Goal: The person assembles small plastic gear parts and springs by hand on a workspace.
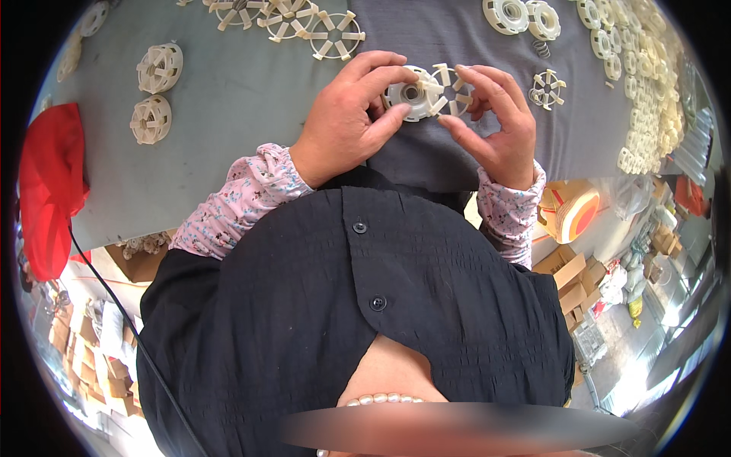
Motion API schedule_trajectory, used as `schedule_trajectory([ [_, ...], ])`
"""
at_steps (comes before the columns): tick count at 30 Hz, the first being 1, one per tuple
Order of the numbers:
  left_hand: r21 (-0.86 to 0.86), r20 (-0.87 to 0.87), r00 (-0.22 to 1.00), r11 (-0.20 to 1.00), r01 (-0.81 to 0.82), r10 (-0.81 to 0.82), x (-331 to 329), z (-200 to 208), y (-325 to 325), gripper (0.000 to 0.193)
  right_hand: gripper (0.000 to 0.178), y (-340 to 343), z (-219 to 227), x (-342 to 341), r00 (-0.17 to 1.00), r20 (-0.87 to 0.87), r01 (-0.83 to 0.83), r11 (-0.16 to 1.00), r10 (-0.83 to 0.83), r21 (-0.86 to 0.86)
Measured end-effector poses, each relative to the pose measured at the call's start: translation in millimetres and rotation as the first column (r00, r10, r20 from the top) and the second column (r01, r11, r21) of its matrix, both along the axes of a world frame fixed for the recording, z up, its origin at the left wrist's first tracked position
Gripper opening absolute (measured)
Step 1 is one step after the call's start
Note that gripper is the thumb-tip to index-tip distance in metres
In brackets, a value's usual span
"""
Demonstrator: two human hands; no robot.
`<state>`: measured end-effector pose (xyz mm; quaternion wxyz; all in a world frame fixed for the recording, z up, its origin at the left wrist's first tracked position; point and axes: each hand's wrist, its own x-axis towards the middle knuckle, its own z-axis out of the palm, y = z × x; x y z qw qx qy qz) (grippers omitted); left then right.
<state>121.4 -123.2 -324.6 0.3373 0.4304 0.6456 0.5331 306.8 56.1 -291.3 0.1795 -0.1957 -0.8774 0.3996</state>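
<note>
My left hand [343, 114] grips a round white plastic housing [421, 111] by its left side, thumb below and fingers above. A metal coil spring [412, 94] shows in the middle of the housing. In my right hand [502, 118], a cream spoked plastic ring [461, 105] is pinched between thumb and fingers. The ring is at the housing's right edge and partly overlaps it; whether they are joined I cannot tell. Both hands are close together over the dark grey cloth [434, 156] near the table's front edge.
Two assembled round pieces [159, 68] are on the left. Several spoked rings [337, 36] lie at the far edge. Far right are two housings [505, 15], a loose spring [541, 49], another spoked ring [547, 90] and a large pile of white parts [647, 99]. Red cloth [53, 183] hangs at left.
</note>
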Motion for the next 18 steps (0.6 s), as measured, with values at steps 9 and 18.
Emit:
schedule_trajectory([
  [9,-0.036,0.188,0.98,0.998,-0.055,0.061,0,1,0,0.037,0.06,-10,-2,-16,0.991,0.02,-0.13,0.991,0.13,0.008],
  [18,-0.052,0.225,0.973,0.996,0.072,-0.059,-7,-5,1,0.052,0.063,-25,-19,-13,0.997,0.045,-0.061,0.998,0.061,-0.002],
])
